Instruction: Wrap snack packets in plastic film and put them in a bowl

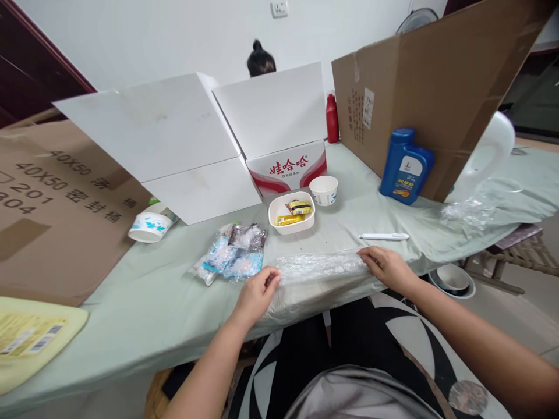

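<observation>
A long strip of clear plastic wrap [321, 266] lies stretched along the table's front edge. My left hand [258, 291] pinches its left end, and my right hand [384, 266] pinches the right end. Just left of the wrap sits a pile of small plastic-wrapped packets [236, 253], some blue, some dark. Behind the wrap stands a white oval bowl [279, 227] holding yellow packets [292, 220]. Beyond my right hand, a white utility knife [384, 236] lies flat on the cloth.
A paper cup [324, 192] is behind the bowl; other paper cups [149, 227] lie at left. A blue bottle [406, 169] stands before a large cardboard sheet [428, 75]. White box panels [152, 128] rise at the back, near a red bottle [332, 119]. A yellow container [39, 337] is front left.
</observation>
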### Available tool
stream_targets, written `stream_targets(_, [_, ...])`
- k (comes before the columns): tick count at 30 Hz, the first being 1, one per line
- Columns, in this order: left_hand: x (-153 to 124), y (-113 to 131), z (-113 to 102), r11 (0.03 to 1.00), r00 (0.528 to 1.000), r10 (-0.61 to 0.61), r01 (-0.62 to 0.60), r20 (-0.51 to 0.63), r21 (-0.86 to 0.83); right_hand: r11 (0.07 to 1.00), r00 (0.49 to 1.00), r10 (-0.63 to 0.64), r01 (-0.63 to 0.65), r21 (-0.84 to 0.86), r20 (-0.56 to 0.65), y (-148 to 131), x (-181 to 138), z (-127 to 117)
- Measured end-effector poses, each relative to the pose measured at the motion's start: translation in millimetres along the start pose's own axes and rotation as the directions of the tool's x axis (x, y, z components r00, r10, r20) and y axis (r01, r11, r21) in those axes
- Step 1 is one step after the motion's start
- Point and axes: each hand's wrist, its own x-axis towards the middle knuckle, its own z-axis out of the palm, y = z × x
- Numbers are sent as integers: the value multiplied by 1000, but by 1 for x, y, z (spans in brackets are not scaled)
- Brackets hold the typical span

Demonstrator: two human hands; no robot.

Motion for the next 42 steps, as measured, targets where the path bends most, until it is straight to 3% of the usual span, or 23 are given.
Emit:
stream_targets(4, [29,4,7,966,987,-160,154,12,206,960,990,140,-128,-249,29,-6,15,8])
stream_targets(8, [47,6,16,925,980,-197,184,8,331,888,975,214,-168,-427,61,-10,22,15])
stream_targets(12, [49,3,22,887,974,-226,207,-3,413,846,972,233,-203,-493,1,-8,22,19])
stream_targets(15, [45,5,20,863,980,-187,198,-70,464,856,989,106,-144,-496,-105,-9,20,16])
stream_targets(17, [40,13,18,847,982,-50,139,-184,512,873,985,-40,-49,-485,-171,-15,18,13])
stream_targets(19, [33,26,21,841,960,116,41,-256,539,882,969,-187,93,-461,-163,-24,17,13])
stream_targets(21, [25,40,31,859,958,202,-73,-205,508,870,950,-304,249,-425,-65,-32,17,20])
stream_targets(23, [18,50,47,876,977,201,-147,-70,460,853,936,-345,344,-393,70,-36,17,30])
stream_targets(26, [10,52,69,872,993,82,-110,80,477,858,937,-275,340,-386,214,-32,13,45])
stream_targets(28, [8,48,75,865,992,24,-85,127,494,858,942,-231,315,-406,244,-25,7,46])
stream_targets(32, [7,44,73,862,992,45,-99,120,497,846,966,-208,258,-468,156,-3,-16,29])
stream_targets(37, [2,60,70,846,986,167,-131,-23,517,859,957,-290,264,-439,8,23,-50,1])
stream_targets(42, [5,72,72,864,948,306,-316,90,393,885,924,-356,286,-369,-139,16,-65,-14])
